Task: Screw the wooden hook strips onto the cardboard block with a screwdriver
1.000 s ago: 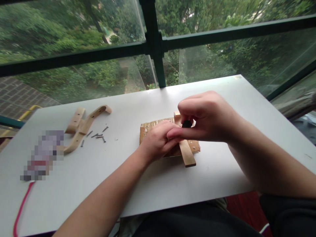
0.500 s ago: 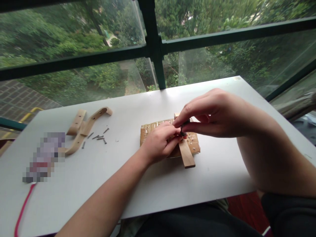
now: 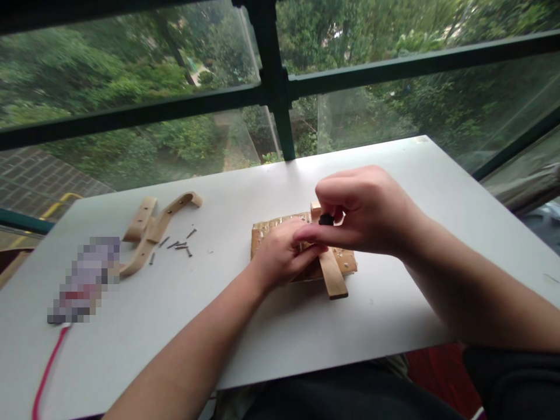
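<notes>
My right hand is closed around a short black-handled tool, which looks like a stubby screwdriver; its lower end is hidden. Beneath it lies a pale wooden strip, crossing a block wrapped in brown tape, with the strip's near end overhanging the block. My left hand rests on the block, thumb and fingers drawn together at the strip under the right hand. What its fingertips pinch is hidden. White flecks dot the block's top.
Two curved wooden hooks with holes lie at the left of the white table. Several loose screws are scattered beside them. A blurred-out object with a pink cord lies farther left. Windows stand behind the table.
My right hand has curled its fingers over the black handle and its wrist has turned; before, the fingers were stretched out in a pinch. The left hand stays at the strip.
</notes>
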{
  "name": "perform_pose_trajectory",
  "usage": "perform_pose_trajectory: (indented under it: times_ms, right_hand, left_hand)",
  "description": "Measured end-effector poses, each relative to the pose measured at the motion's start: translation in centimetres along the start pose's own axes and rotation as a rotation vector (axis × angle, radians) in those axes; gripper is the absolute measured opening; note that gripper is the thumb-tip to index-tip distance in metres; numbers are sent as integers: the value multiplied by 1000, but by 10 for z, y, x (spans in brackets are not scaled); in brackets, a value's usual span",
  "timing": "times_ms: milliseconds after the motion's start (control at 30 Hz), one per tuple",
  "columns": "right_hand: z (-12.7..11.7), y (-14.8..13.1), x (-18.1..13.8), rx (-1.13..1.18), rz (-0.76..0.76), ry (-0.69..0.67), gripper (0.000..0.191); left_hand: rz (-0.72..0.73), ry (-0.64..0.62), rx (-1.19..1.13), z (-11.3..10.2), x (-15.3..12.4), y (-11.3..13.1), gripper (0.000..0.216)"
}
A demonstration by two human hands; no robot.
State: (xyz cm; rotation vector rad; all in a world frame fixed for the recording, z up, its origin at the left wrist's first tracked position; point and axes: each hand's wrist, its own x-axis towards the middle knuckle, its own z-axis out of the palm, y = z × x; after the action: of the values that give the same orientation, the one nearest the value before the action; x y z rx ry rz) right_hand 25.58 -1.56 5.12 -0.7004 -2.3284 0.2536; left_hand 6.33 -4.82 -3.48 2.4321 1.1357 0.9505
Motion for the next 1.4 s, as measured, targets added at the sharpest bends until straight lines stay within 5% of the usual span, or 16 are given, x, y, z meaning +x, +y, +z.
perform_pose_trajectory:
  times_ms: [100, 233, 633, 1100, 1233, 1400]
  right_hand:
    - [-13, 4, -1, 168, -86, -173, 9]
    - [-30, 10, -3, 359, -163, -419, 35]
    - [-30, 9, 0, 51, 31, -293, 8]
    - [-5, -5, 3, -225, 154, -282, 44]
    - [-18, 2, -1, -20, 21, -364, 22]
    - [-35, 10, -5, 218, -138, -446, 41]
  left_hand:
    - [40, 24, -22, -2, 1, 1, 11]
    - [114, 45, -27, -2, 1, 0, 7]
    - [-2, -123, -158, -3, 3, 0, 22]
    - [-13, -31, -127, 1, 2, -2, 12]
    - [-23, -13, -110, 0, 3, -1, 10]
    - [-9, -71, -117, -3, 3, 1, 13]
